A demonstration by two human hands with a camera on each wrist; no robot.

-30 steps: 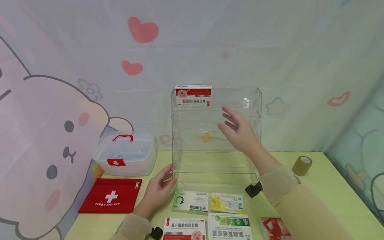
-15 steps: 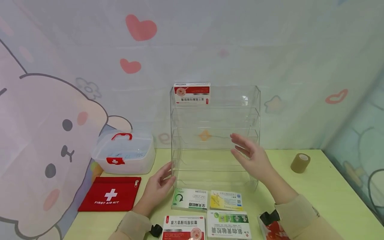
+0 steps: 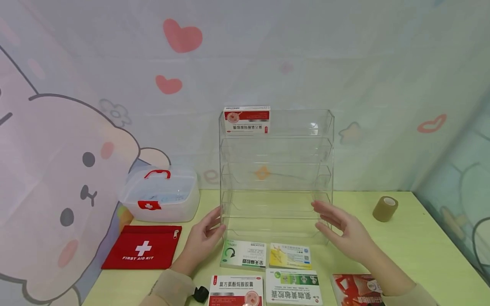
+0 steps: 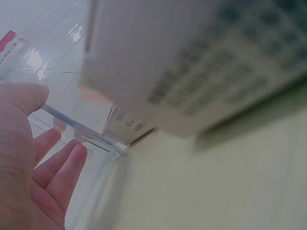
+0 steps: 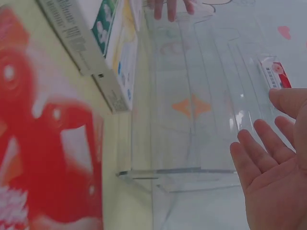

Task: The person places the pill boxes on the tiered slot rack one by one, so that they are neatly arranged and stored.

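Observation:
A clear acrylic tiered rack (image 3: 275, 204) stands upright on the table. On its top tier, at the left, sits a red-and-white medicine box (image 3: 246, 121). My left hand (image 3: 204, 236) is at the rack's lower left side, fingers fairly straight and thumb near the front edge; the left wrist view shows the fingertips (image 4: 74, 148) close against the side panel. Beside the rack's lower right side is my right hand (image 3: 344, 231), fingers extended and holding nothing. The right wrist view shows its palm (image 5: 278, 191) turned to the rack; whether it touches is unclear.
Several medicine boxes lie before the rack, including a green-and-white box (image 3: 243, 255), a yellow box (image 3: 290, 256) and a red box (image 3: 356, 289). At left are a lidded white case (image 3: 164, 208) and a red first aid pouch (image 3: 141, 248). A tan tape roll (image 3: 385, 209) stands at right.
My right hand has come down from the upper tiers to the rack's lower right side, uncovering more of the red box. My left hand and the boxes have stayed in place.

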